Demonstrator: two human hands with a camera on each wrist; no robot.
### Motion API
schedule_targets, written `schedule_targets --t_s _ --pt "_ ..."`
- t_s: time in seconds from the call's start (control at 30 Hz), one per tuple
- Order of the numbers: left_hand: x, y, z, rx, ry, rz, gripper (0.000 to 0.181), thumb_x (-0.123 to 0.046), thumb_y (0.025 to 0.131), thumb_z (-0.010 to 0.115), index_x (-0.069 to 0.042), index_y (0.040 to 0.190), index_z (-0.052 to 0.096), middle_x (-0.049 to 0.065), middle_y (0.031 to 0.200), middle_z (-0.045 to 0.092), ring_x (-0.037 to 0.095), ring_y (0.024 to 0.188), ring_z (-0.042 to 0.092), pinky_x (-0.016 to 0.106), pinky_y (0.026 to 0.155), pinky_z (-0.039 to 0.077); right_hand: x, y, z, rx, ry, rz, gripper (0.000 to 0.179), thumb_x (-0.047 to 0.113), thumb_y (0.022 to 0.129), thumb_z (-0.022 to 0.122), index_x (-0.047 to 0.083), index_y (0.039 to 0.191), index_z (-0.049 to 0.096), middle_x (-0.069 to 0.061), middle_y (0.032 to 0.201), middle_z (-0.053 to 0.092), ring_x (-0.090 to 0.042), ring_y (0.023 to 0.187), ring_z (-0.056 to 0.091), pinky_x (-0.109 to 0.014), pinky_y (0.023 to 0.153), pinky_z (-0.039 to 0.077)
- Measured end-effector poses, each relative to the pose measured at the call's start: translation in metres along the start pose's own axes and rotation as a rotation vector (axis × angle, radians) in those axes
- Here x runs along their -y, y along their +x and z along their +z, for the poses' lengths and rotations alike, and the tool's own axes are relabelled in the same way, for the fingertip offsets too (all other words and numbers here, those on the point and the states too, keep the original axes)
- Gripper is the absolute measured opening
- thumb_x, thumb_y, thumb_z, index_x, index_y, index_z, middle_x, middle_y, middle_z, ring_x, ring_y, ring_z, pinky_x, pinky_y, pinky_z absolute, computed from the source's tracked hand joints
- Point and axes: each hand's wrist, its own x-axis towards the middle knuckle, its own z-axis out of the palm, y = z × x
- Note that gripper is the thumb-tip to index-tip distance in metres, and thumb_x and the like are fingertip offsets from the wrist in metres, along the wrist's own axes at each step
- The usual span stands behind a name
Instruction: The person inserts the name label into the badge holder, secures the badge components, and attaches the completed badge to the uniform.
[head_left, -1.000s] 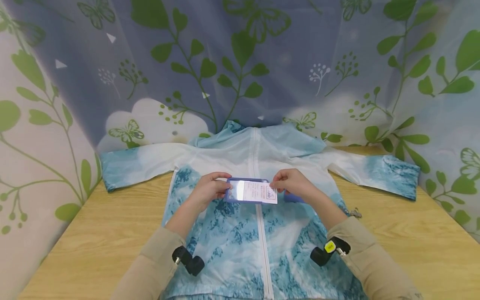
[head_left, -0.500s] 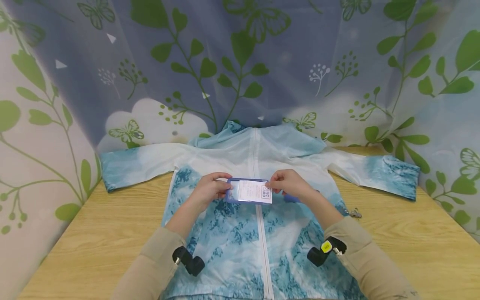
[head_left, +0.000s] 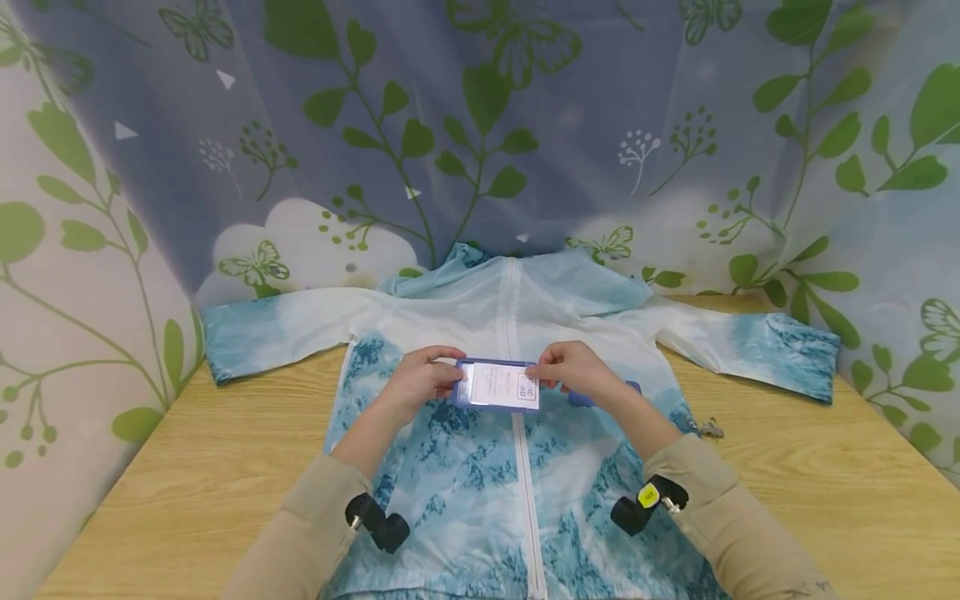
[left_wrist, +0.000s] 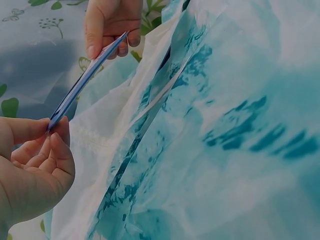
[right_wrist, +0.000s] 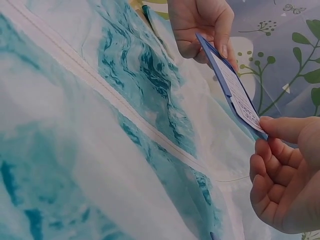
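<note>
Head view: over the jacket (head_left: 450, 492), left hand (head_left: 418, 380) pinches the blue holder (head_left: 464, 390), right hand (head_left: 573, 368) the card (head_left: 493, 385); sliding it in, I'd guess. Left wrist view: holder's tilted. Right wrist view: looks nearly flush, probably wants one light push.

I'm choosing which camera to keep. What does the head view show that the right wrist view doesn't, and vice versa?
Only the head view: the person's tan sleeves, black wrist devices and a small metallic item right of the jacket.

Only the right wrist view: the blue holder seen steeply side-on, with a small step in its long edge.

Both: left hand and right hand gripping opposite ends of the holder, with its white card, above the jacket.
</note>
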Motion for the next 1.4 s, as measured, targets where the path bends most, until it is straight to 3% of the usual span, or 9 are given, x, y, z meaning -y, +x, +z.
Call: schedule_targets --t_s 0.17,0.3,0.43,0.57,0.77,1.1,1.4 --pt "0.001 0.001 -0.001 0.007 0.005 0.014 0.029 -0.005 0.089 0.058 -0.002 0.117 0.059 0.014 0.101 0.059 0.017 0.068 0.051 0.033 0.067 0.046 0.0 0.0 0.0 -0.016 -0.007 -0.012 0.024 0.026 0.086 0.067 0.006 0.076 0.058 -0.011 0.072 0.059 -0.02 0.062 0.047 -0.041 0.064 0.044" --pt "0.0 0.001 0.001 0.013 0.012 0.022 0.029 -0.006 0.089 0.058 -0.002 0.117 0.059 0.014 0.1 0.059 0.017 0.067 0.051 0.033 0.067 0.046 0.0 -0.003 -0.001 -0.053 -0.023 -0.005 0.026 0.029 0.085 0.068 0.006 0.078 0.058 -0.01 0.072 0.059 -0.026 0.068 0.052 -0.042 0.065 0.045" --pt "0.0 0.002 0.001 0.01 -0.005 0.016 0.03 -0.005 0.088 0.059 -0.003 0.118 0.058 0.014 0.1 0.059 0.016 0.066 0.051 0.032 0.065 0.045 -0.001 -0.005 -0.004 -0.049 -0.019 0.002 0.03 0.03 0.084 0.068 0.003 0.096 0.06 -0.009 0.084 0.064 -0.033 0.081 0.056 -0.044 0.071 0.047" --pt "0.0 0.002 -0.001 0.004 -0.017 0.009 0.031 -0.005 0.088 0.06 -0.003 0.119 0.058 0.015 0.103 0.059 0.016 0.066 0.051 0.032 0.067 0.046 -0.002 -0.005 -0.006 -0.001 -0.008 0.005 0.039 0.031 0.086 0.067 0.001 0.111 0.06 -0.008 0.094 0.065 -0.026 0.08 0.056 -0.044 0.072 0.047" --pt "0.001 0.003 -0.001 -0.009 -0.018 0.003 0.031 -0.006 0.087 0.061 -0.004 0.118 0.059 0.015 0.102 0.06 0.016 0.067 0.052 0.034 0.069 0.046 -0.002 -0.007 -0.004 0.052 0.013 0.011 0.03 0.027 0.087 0.065 0.001 0.102 0.062 -0.006 0.084 0.064 -0.027 0.078 0.056 -0.04 0.069 0.047" --pt "0.004 0.006 0.0 -0.021 -0.008 0.001 0.031 -0.006 0.088 0.06 -0.004 0.119 0.059 0.014 0.101 0.061 0.016 0.067 0.053 0.034 0.069 0.047 -0.002 -0.005 0.001 0.04 0.011 0.028 0.023 0.027 0.086 0.067 0.005 0.082 0.059 -0.007 0.071 0.058 -0.031 0.074 0.053 -0.039 0.066 0.046" --pt "0.004 0.006 0.0 -0.019 0.004 0.022 0.032 -0.009 0.088 0.061 -0.004 0.12 0.059 0.015 0.101 0.061 0.017 0.068 0.053 0.034 0.068 0.047 0.003 -0.005 0.005 0.003 -0.022 0.08 0.028 0.029 0.085 0.068 0.007 0.072 0.056 -0.005 0.066 0.055 -0.018 0.059 0.045 -0.034 0.057 0.039"
